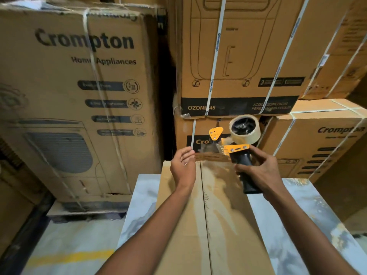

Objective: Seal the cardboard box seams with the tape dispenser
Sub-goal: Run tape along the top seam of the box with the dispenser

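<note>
From the head camera, a plain cardboard box (184, 225) lies lengthwise on a pale marbled worktop (317, 215), running from the near edge to the far edge, its 2 top flaps meeting at a centre seam (206, 215) that runs away from the viewer. A glossy strip of clear tape (224, 195) shows just right of that seam on the box top. The right hand (262, 171) is wrapped around the black handle of the tape dispenser (240, 151), fingers curled across the front of the grip and the thumb up against the orange frame; the dispenser is held above the far end of the box, right of the seam, with its roll of beige tape (245, 129) uppermost and its orange flap and blade end pointing left toward the other hand. The left hand (183, 165) hovers over the far edge of the box, left of the seam, fingers loosely bent and half open, fingertips near a white strap on the carton behind; whether it pinches the tape end cannot be told through the blur. Tall printed cartons (79, 86) bound with white straps (213, 66) stand stacked beyond the far edge of the worktop and to the left.
</note>
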`<state>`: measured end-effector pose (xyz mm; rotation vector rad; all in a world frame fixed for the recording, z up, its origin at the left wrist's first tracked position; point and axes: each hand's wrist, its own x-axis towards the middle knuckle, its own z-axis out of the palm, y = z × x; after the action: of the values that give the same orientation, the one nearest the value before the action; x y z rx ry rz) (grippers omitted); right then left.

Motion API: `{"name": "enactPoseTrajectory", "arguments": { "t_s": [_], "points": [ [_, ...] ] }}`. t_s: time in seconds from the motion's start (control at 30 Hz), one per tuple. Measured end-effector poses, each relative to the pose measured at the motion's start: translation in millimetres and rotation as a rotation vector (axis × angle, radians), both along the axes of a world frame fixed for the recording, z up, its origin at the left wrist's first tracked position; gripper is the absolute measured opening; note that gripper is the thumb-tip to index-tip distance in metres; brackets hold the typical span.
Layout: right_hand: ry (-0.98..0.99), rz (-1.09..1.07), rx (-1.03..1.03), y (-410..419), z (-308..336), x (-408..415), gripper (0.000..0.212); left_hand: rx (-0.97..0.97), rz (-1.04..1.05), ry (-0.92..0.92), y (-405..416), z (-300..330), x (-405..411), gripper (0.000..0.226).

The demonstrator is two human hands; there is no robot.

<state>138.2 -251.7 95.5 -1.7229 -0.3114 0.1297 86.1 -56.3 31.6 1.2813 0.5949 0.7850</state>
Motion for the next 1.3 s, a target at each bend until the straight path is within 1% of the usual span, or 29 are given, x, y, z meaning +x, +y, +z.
{"name": "enactPoseTrajectory", "arguments": {
  "t_s": [0.1,0.17,0.27,0.33,0.4,0.5,0.57,0.67,0.77,0.87,1.0,1.07,1.2,1.3],
  "points": [
    [-0.070,-0.043,-0.102,19.6,1.8,11.4,0.079,0.044,-0.012,0.055,27.0,-0.4,13.7,0.034],
    [-0.092,-0.060,-0.165,31.0,-1.5,20.3,0.083,0.095,-0.088,0.110,43.6,2.4,21.5,0.049],
    [-0.129,-0.064,-0.256,44.2,-7.9,27.8,0.086,0.185,-0.354,0.218,61.1,12.8,30.0,0.080],
    [-0.174,-0.084,-0.312,53.7,-9.6,27.3,0.085,0.243,-0.507,0.274,70.1,16.5,37.9,0.089],
    [-0.238,-0.088,-0.365,61.8,-11.5,25.7,0.081,0.293,-0.600,0.312,75.4,16.6,45.9,0.090],
    [-0.343,-0.079,-0.416,72.3,-17.1,21.0,0.072,0.370,-0.677,0.385,81.4,12.6,55.7,0.091],
    [-0.414,-0.081,-0.425,76.9,-25.9,20.9,0.068,0.379,-0.746,0.447,84.7,10.3,60.7,0.092],
    [-0.468,-0.070,-0.488,82.9,-39.7,21.3,0.062,0.360,-0.826,0.510,89.4,3.8,68.1,0.091],
    [-0.506,-0.044,-0.536,87.4,-49.6,17.6,0.057,0.360,-0.821,0.527,91.7,-5.7,74.2,0.087],
    [-0.541,-0.043,-0.540,91.1,-54.7,10.4,0.055,0.346,-0.799,0.556,98.0,-25.5,81.4,0.092],
    [-0.537,-0.038,-0.534,93.5,-58.7,3.2,0.052,0.382,-0.787,0.545,97.6,-24.6,75.5,0.076],
    [-0.530,-0.033,-0.533,94.1,-59.2,-1.8,0.052,0.398,-0.809,0.518,95.5,-21.4,70.8,0.073],
    [-0.538,-0.049,-0.518,97.5,-55.8,-8.3,0.049,0.381,-0.816,0.466,96.7,-19.6,71.1,0.076],
    [-0.542,-0.057,-0.547,96.6,-53.4,-12.6,0.047,0.405,-0.817,0.503,100.0,-22.1,74.2,0.079]
  ]
}}
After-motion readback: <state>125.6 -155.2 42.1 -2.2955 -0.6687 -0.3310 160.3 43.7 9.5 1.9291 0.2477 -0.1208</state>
